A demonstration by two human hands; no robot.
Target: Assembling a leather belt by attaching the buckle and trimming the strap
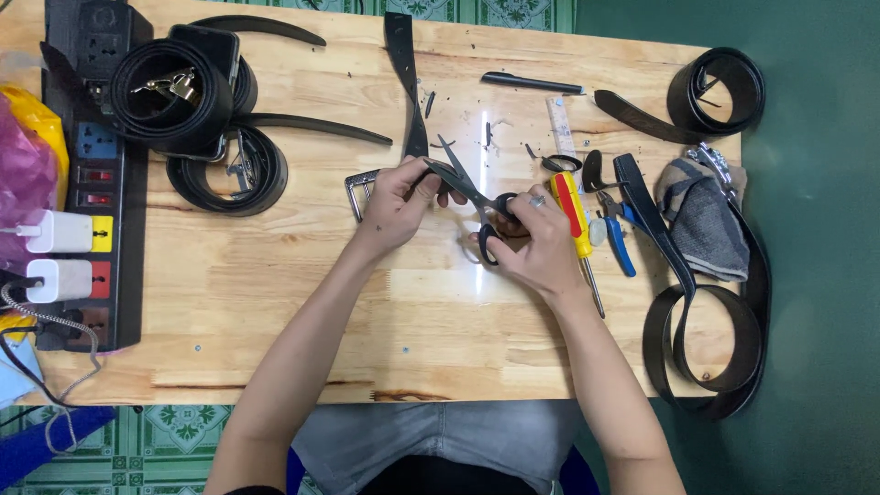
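At the centre of the wooden table (275, 302), the right hand (536, 240) has its fingers through the black scissors (472, 194), blades parted and pointing toward eleven o'clock. The left hand (399, 197) pinches the end of a black belt strap (405, 82) that runs off toward twelve o'clock. A yellow-and-red screwdriver (576, 225) lies just at three o'clock of the right hand. Coiled belts (197, 119) sit at ten o'clock, one ringing a small padlock (176, 85).
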